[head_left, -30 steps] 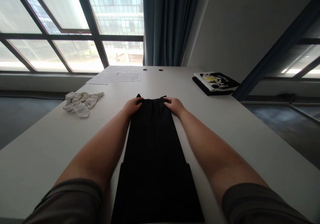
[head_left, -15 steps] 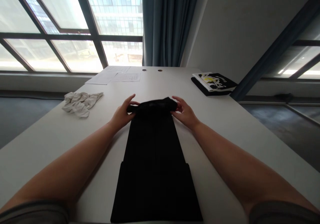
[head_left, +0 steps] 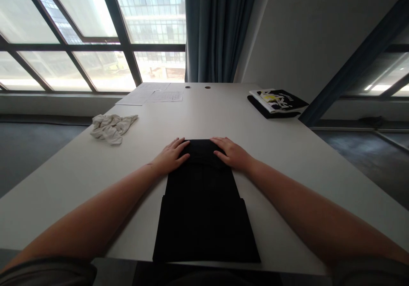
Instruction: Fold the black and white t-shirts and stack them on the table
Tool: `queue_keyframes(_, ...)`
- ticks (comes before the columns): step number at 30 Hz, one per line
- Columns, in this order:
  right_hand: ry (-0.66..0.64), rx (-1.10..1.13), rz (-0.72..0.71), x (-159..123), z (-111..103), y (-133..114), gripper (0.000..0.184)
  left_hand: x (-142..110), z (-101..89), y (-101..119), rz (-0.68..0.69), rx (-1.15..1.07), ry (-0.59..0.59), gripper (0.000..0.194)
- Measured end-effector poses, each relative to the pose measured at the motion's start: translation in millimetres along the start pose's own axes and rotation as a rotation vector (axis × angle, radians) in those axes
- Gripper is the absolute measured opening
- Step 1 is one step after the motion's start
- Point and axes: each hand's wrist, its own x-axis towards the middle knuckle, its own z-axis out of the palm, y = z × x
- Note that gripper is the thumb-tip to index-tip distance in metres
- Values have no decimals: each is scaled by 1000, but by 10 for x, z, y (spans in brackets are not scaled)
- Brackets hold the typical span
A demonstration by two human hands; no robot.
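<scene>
A black garment [head_left: 204,205] lies lengthwise on the white table [head_left: 287,166] in front of me, its far end folded back toward me. My left hand [head_left: 170,156] rests flat on the left corner of that fold, fingers stretched out. My right hand [head_left: 230,153] lies flat on the right corner, fingers also extended. Both hands press on the cloth without gripping it. The near end of the garment reaches the table's front edge.
A crumpled white cloth [head_left: 111,126] lies at the left. Sheets of paper [head_left: 153,95] sit at the far end by the window. A folded stack of printed garments [head_left: 277,102] rests at the far right. A blue curtain [head_left: 217,30] hangs behind.
My hands lifted the garment's far end, brought it toward me and laid it down as a fold. They now lie flat on it, nearer to me than before.
</scene>
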Motion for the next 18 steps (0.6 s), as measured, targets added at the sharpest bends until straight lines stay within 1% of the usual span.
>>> queue_keyframes(2,-148,-51,70,16,103,-34,66,8,122,41,-25,50,-58,72)
queue_keyframes(3,-196,-71,92,19,140,-40,70,8,164,59,-25,67,-67,74)
queue_keyframes(5,-236,-106,103,28,174,-32,73,24,213,81,-23,85,-64,77)
queue_keyframes(7,-240,-138,109,59,163,2,72,84,225,76,-16,86,-65,80)
queue_keyframes(9,-239,-169,146,116,131,57,70,188,220,44,-21,83,-65,81)
queue_keyframes(12,-216,-199,251,210,92,159,66,346,194,-17,-69,78,-42,77)
queue_keyframes(14,-174,-218,288,232,70,200,64,371,144,-33,-92,86,-16,71)
queue_keyframes(16,-101,-224,266,183,18,171,60,282,41,-1,-70,94,19,62)
queue_keyframes(18,3,-187,165,44,-86,37,53,73,-112,101,47,66,41,53)
